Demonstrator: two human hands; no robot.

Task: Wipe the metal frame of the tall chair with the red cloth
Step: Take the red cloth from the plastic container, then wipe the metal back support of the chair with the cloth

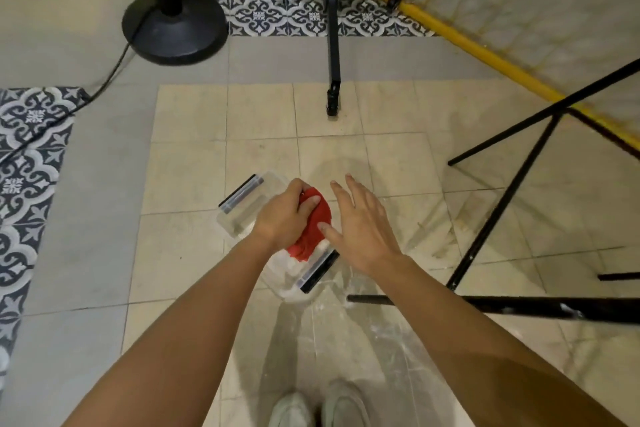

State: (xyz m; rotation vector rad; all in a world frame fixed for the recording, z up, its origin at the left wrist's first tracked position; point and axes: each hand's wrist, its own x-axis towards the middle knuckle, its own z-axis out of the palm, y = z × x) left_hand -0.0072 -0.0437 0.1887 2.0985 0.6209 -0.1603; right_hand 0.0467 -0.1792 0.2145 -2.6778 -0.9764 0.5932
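Over the clear plastic box (242, 208), the left hand (280, 218) squeezes the bright red, bunched-up cloth (320, 215). The right hand (363, 222) lies flat beside it, fingers spread, holding nothing. Thin black metal chair legs (506, 194) stand nearby.

Head-worn camera looks steeply down, close above the tiled floor (194, 253).

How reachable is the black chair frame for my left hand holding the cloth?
Probably yes. The left hand grips the red cloth above the clear container; the black chair frame stands off to the right across tiled floor. Only the open right hand lies between them.
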